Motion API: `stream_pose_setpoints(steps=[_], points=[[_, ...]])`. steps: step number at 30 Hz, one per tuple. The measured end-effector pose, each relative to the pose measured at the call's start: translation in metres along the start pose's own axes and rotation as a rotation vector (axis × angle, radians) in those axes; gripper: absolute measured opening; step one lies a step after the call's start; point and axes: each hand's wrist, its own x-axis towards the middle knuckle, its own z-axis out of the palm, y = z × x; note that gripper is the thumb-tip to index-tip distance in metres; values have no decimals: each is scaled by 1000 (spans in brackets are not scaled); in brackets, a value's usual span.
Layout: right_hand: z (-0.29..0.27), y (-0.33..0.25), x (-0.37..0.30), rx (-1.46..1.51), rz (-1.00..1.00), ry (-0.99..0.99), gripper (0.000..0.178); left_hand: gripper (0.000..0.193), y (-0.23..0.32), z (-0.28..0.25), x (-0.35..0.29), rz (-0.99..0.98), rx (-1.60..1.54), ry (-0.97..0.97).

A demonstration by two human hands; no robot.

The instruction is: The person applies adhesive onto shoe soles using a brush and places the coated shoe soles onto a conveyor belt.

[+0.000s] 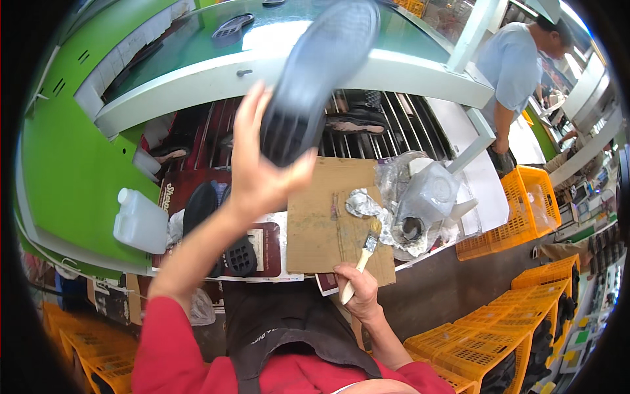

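Holding a dark shoe sole up over the conveyor, tread side toward the camera, the left hand is closed round its heel end, fingers half spread. Motion blur on the sole, so I can't tell whether it's coated. The right hand is wrapped shut on the handle of one paintbrush, bristles resting up on a cardboard sheet on the desk.

Progress, as a judgement: brush is off the sole, sole lifted clear, so this one looks mid-handling, between brushing and the belt. More soles wait (see count).

Count:
- soles: one in hand, two dark ones lying on the desk just left of the cardboard, one on the green machine top
- shoes on the roller rack: at least two, rest hidden
- white plastic jug: one
- clear bagged glue container: one
- yellow crates: many, stacked right and lower edge, not countable
- another person in a light shirt stands well apart, far right.
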Motion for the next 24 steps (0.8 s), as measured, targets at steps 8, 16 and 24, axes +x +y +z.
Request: stream_pose_setpoints(steps=[8, 16, 24], points=[[-1, -10, -5, 51, 30, 26, 26, 105, -25, 74, 167, -73, 299, -57], [-1, 0, -10, 73, 80, -42, 28, 58, -48, 16, -12, 51, 338, -374], [8, -4, 7, 25, 0, -54, 28, 46, -47, -97, -140, -346, 659, -274]])
